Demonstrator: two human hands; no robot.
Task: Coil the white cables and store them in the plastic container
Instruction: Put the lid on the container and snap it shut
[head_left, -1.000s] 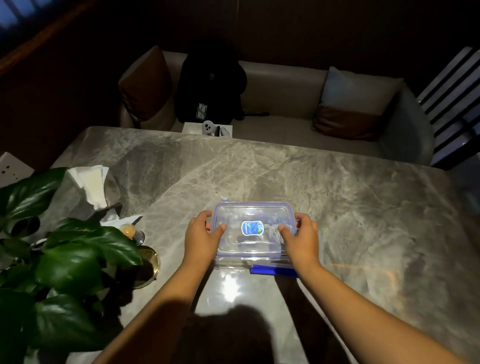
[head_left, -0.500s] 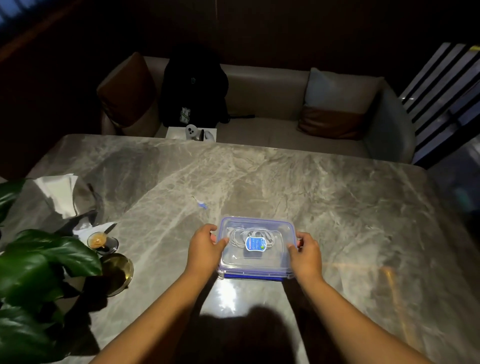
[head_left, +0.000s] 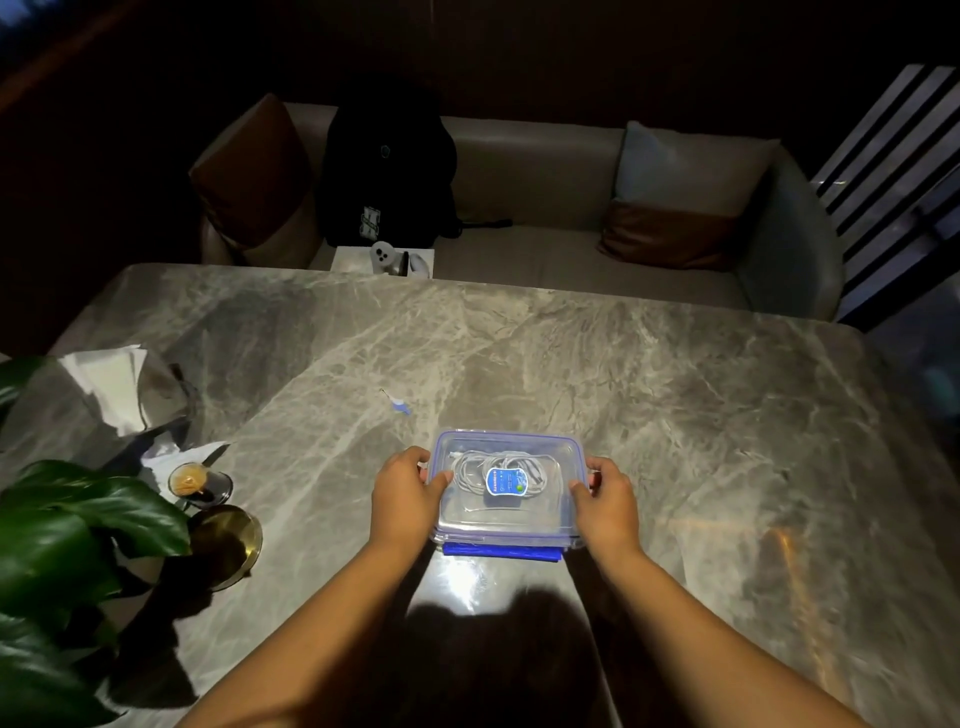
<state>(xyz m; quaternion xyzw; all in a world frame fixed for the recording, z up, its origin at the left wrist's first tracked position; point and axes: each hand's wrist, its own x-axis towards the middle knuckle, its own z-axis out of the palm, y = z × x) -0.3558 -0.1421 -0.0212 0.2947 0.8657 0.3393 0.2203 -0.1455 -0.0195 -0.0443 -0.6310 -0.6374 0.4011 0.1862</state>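
Dim light falls on a grey marble desk (head_left: 675, 415), with a sofa (head_left: 545, 182) behind it and a leafy plant (head_left: 78, 530) at the near left corner. Near the front edge of the desk a clear plastic container (head_left: 509, 434) is seen with its lid laid on top. The white cables (head_left: 470, 467) are seen coiled inside, under a blue label (head_left: 505, 480) on the lid.

The container is held at both short ends. The left grip (head_left: 402, 491) is curled round the left end with the thumb laid on the lid, and the right grip (head_left: 605, 496) is curled round the right end in the same way. A blue latch (head_left: 501, 551) along the near side appears to be unfastened. Whether the end latches are snapped cannot be told, as they are hidden under the fingers.

The container is judged light, stiff and smooth, so it may slide on the polished marble if pressed from one side only. Even pressure from both ends is called for. The cables are judged soft and springy, and a loop could be pinched under the rim. The latches are best taken at their free edges.
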